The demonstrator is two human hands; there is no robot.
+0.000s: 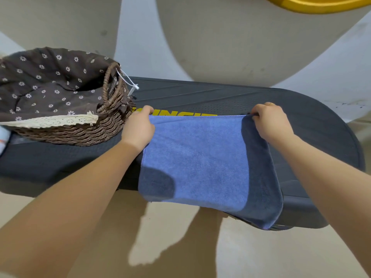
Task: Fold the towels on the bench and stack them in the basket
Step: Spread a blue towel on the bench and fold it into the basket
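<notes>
A blue towel [198, 157] lies spread over the dark bench [230, 97], and its near edge hangs past the bench's front. My left hand [138, 127] pinches the towel's far left corner. My right hand [271, 123] grips the far right corner, where the cloth bunches in a darker fold running down the right side. The woven brown basket [80, 133] stands on the bench's left end, lined with dark flowered cloth edged in white lace. No towel shows inside it.
Yellow lettering on the bench peeks out behind the towel's far edge. A white tag hangs from the basket's handle [110, 85]. Beige floor lies below, pale floor and wall shapes beyond. A yellow object [321, 4] sits at top right.
</notes>
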